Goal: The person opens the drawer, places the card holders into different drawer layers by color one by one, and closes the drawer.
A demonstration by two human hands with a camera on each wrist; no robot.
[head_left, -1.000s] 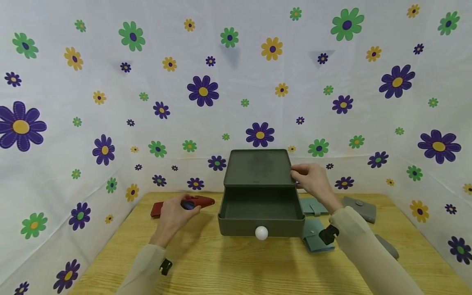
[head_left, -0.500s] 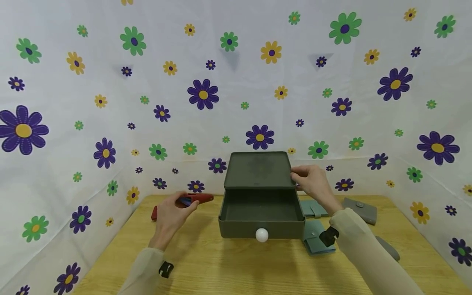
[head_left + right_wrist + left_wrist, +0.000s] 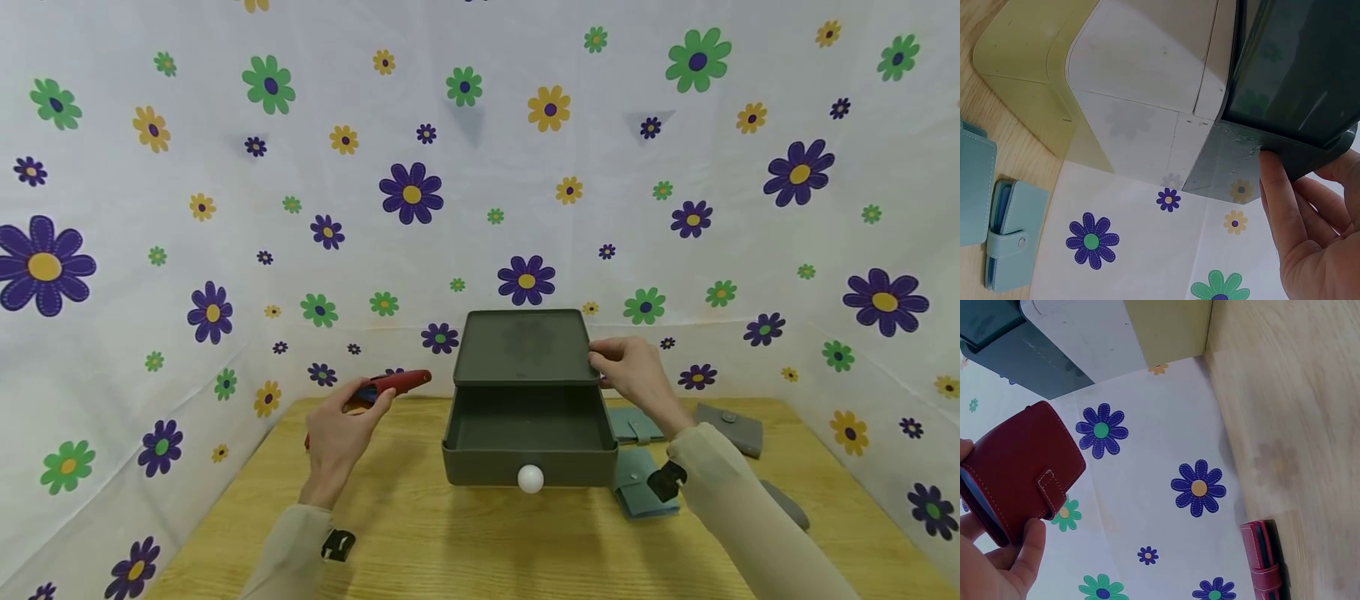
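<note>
Red wallet in left hand, right hand on the drawer box

Left hand (image 3: 339, 429): narrow pinch, thumb and fingers holding a red wallet (image 3: 1029, 469), up off the desk (image 3: 405, 533), left of the box and apart from it. Wallet tilted, strap facing the wrist camera, bluish inside at its open edge. Second red wallet (image 3: 1262, 556) lies on the desk, mostly behind the left hand in the head view.

Right hand (image 3: 636, 371): thumb and fingers bent, gripping the right edge of the dark green-gray box (image 3: 525, 346) near its top.

Drawer (image 3: 480, 468) pulled out toward the person, bare floor visible, white round knob (image 3: 531, 479) on its front.

Right of the box on the desk: light-blue wallet (image 3: 642, 483) close to the drawer, another light-blue one (image 3: 624, 425) behind it, gray wallet (image 3: 731, 429) farther right, gray item (image 3: 783, 504) partly under the sleeve, type unclear.

Flower-print sheet (image 3: 450, 233) behind.
</note>
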